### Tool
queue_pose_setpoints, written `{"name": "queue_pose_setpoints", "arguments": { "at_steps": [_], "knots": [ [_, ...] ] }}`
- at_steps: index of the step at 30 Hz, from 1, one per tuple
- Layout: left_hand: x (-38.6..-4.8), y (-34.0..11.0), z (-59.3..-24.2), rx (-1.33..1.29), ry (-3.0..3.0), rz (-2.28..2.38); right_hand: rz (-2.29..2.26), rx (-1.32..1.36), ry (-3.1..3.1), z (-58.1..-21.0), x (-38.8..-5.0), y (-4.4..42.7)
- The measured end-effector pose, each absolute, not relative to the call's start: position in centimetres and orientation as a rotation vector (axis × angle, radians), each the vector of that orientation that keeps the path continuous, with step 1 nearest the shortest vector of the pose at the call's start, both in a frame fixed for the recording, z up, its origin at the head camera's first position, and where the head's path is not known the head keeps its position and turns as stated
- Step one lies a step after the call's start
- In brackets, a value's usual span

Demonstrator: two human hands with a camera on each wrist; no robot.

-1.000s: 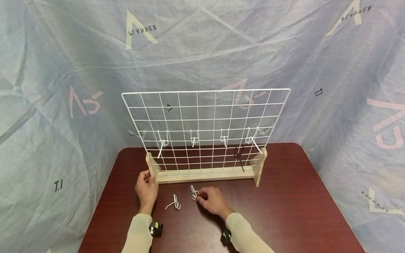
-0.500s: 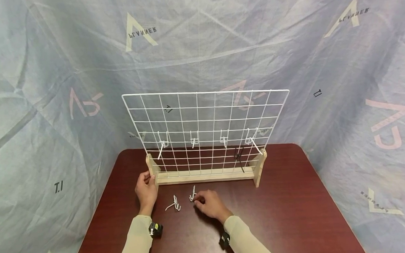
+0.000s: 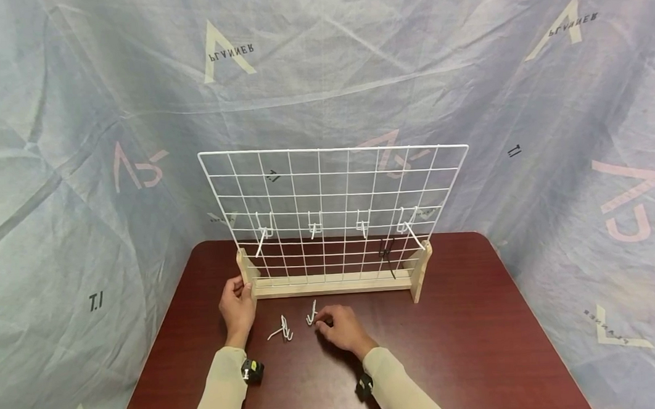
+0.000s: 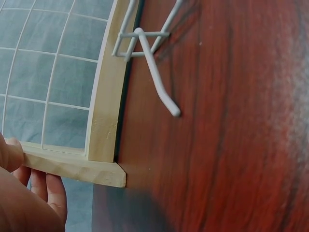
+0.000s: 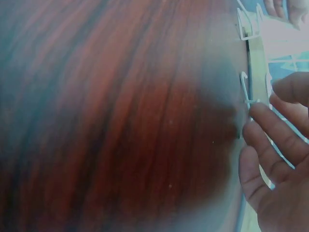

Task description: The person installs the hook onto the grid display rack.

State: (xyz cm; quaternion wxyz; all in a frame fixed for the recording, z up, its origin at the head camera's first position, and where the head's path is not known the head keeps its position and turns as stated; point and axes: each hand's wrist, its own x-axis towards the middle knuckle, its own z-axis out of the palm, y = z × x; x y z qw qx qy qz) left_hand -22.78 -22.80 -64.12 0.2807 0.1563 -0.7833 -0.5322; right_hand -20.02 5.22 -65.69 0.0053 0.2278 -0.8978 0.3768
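Observation:
A white wire grid panel [image 3: 335, 194] stands upright in a wooden base [image 3: 332, 287]. At its left end my left hand [image 3: 237, 309] grips the wooden side piece [image 4: 72, 169], thumb on one face and fingers on the other. In front of the base, my right hand [image 3: 342, 330] pinches a white wire hook [image 3: 312, 314] at its prong; the fingers partly hide it in the right wrist view. A second white wire hook [image 3: 283, 330] lies on the table between the hands, its prong pointing left.
Several white hooks hang in a row across the grid, including a left one [image 3: 263, 232] and a right one [image 3: 407, 225]. A black hook [image 3: 386, 254] hangs lower right. The dark red table [image 3: 468, 345] is enclosed by grey printed cloth [image 3: 320, 69].
My right hand has shifted slightly left and toward me, and the hook at its fingertips has turned. Over the last half second both hands have barely moved. The left hand keeps its grip.

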Motion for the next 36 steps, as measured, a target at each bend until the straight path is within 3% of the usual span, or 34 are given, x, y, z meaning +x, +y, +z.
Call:
{"name": "queue_pose_setpoints", "arguments": {
  "at_steps": [13, 36],
  "knots": [
    [-22.6, -22.7, -63.6, 0.416, -2.103, -1.472, 0.946, 0.424, -2.779, -65.2, -20.5, 5.2],
    [-22.1, -22.5, -63.6, 0.422, -2.133, -1.483, 0.665, 0.529, -2.938, -65.9, -21.2, 3.7]
  ]
}}
